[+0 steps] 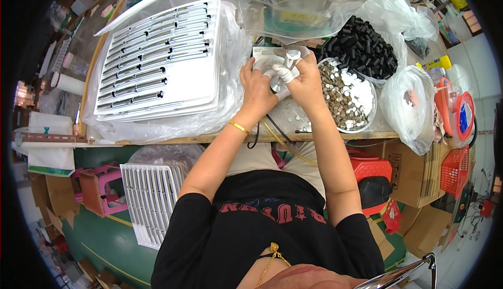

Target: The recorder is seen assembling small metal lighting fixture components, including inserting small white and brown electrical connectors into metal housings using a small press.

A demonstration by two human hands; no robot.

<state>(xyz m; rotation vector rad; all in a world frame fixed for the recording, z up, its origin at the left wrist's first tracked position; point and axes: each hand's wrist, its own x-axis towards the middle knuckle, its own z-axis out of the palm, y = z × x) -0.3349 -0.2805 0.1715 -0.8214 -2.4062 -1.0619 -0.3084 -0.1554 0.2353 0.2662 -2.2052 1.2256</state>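
Observation:
My left hand (257, 89) and my right hand (306, 84) meet over the workbench, with white covers on some fingertips. Between them is a shiny silver metal piece (276, 83), pinched by the fingers of both hands; much of it is hidden, so its exact kind is unclear. A round silver top (292, 56) shows just beyond the fingers; whether it belongs to the same piece I cannot tell. Close to my right hand stands a clear round tub (373, 112) of small brown and silver discs (340, 92). Behind the tub lies a heap of black cylindrical caps (361, 48).
Left of my hands, stacked white trays (193, 87) hold rows of silver tubes with black ends. Clear plastic sheeting (304, 6) hangs ahead. At the right are a plastic bag (411, 105) and an orange basket (444, 105). Another tray (146, 200) stands below the bench.

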